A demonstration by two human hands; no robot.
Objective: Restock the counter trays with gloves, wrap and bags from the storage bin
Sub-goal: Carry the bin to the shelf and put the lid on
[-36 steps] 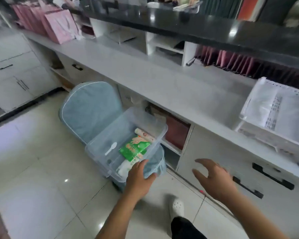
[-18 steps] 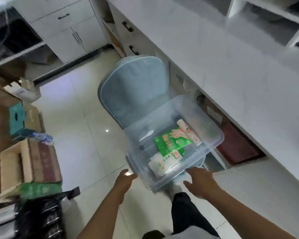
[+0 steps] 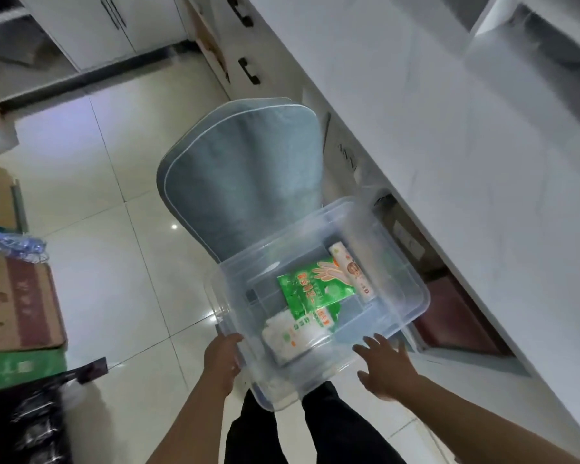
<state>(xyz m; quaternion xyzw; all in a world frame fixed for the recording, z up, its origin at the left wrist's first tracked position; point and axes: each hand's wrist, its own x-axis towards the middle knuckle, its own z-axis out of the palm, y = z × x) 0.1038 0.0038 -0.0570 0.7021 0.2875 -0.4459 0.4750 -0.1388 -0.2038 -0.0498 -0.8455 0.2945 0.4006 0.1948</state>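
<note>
Glossy pale floor tiles fill the lower half of my view, with my dark trouser legs at the bottom edge. Nearest to me, my left hand rests against the near left corner of the storage bin; I cannot tell whether its fingers curl round the rim or only press the wall. My right hand hovers just beside the near right edge with fingers spread and holds nothing.

That bin sits on the seat of a grey-blue chair, tilted a little toward me and overhanging the front of the seat. It is clear, thin-walled plastic, so I judge it light, a bit flexible and slick; a lift by the rim at two opposite sides should stop it from twisting. Inside lie a white pack of bags, a flat green packet of gloves and a roll of wrap. All three look light and soft-wrapped, the roll free to slide if I tip things.

Farther right runs the white counter; no trays show from here.
</note>
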